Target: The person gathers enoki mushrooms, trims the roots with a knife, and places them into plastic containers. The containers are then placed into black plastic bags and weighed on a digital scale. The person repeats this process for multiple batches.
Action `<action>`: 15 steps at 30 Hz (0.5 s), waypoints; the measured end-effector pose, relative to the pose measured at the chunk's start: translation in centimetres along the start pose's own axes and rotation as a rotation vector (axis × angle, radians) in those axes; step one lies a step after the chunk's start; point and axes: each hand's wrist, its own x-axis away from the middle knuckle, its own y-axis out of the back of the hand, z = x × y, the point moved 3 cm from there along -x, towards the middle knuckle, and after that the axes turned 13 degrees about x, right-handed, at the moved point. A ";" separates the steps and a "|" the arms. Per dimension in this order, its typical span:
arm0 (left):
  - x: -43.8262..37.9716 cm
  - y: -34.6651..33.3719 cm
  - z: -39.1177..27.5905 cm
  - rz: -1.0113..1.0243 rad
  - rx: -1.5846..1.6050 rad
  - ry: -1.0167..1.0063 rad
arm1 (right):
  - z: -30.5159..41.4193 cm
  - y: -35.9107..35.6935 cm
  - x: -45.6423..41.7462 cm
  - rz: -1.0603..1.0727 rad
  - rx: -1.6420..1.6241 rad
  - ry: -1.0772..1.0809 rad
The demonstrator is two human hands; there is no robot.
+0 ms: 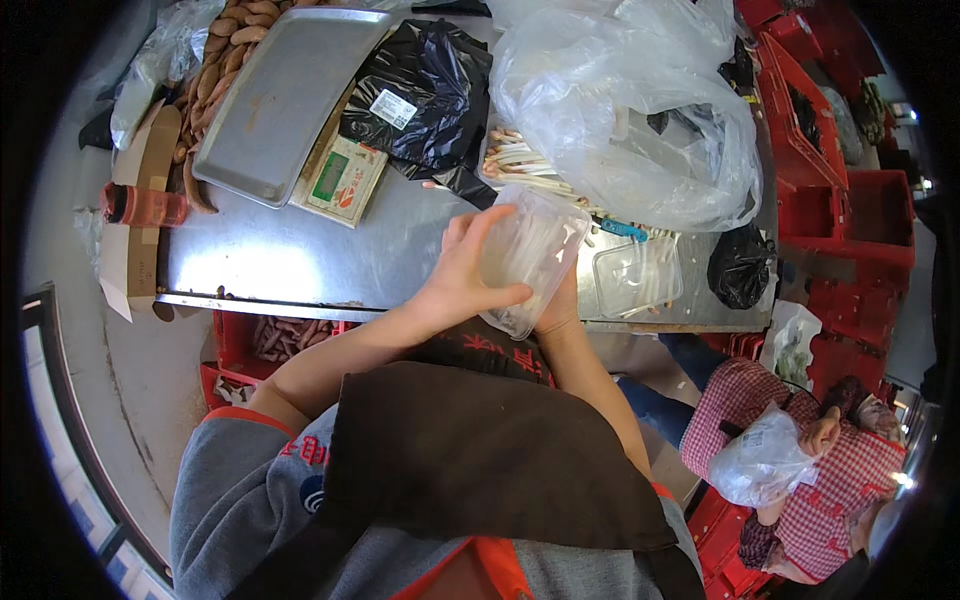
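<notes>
Both hands grip a clear plastic container (534,255), held tilted above the front edge of the metal table. My left hand (472,274) has its thumb and fingers spread around the container's left side. On the far right side, my right hand (561,304) supports it from beneath and is mostly hidden. Pale, long pieces show faintly through the plastic. Just right of the container lies a teal-handled tool (622,229). A clear plastic lid or shallow tray (637,277) rests on the table near it. Beyond are white stalks with pinkish ends (517,159), partly under a large clear plastic bag (622,112).
A scale (341,180) bears a metal tray (289,97); a black plastic bag (424,97) lies beside it. Sweet potatoes (225,60), a red bottle (146,206) and cardboard (142,259) are at left. Red crates (810,202) stand at right, near another person (810,465) holding a plastic bag.
</notes>
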 end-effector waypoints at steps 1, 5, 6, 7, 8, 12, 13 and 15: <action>0.1 0.6 -0.4 0.019 0.122 0.017 | 0.4 -0.2 0.3 0.020 -0.004 -0.002; 0.4 2.3 -0.4 0.089 0.786 0.161 | 0.4 0.5 0.4 -0.011 -0.021 0.000; 0.6 2.6 -1.2 0.089 0.860 0.195 | 0.4 0.8 0.3 -0.007 -0.065 -0.001; 0.7 2.7 -1.1 0.091 0.925 0.202 | 0.3 0.8 0.3 0.068 -0.122 -0.003; 0.8 2.9 -0.9 0.092 0.990 0.208 | 0.3 0.8 0.2 0.144 -0.180 -0.004; 1.3 3.1 -0.5 0.053 0.906 0.123 | 0.3 0.6 0.3 0.208 -0.218 -0.031; 1.5 3.0 -0.6 0.039 0.828 0.094 | 0.2 0.8 0.2 0.146 -0.180 -0.042; 2.0 2.5 -0.8 0.008 0.584 0.067 | 0.0 0.8 0.3 0.069 -0.097 -0.062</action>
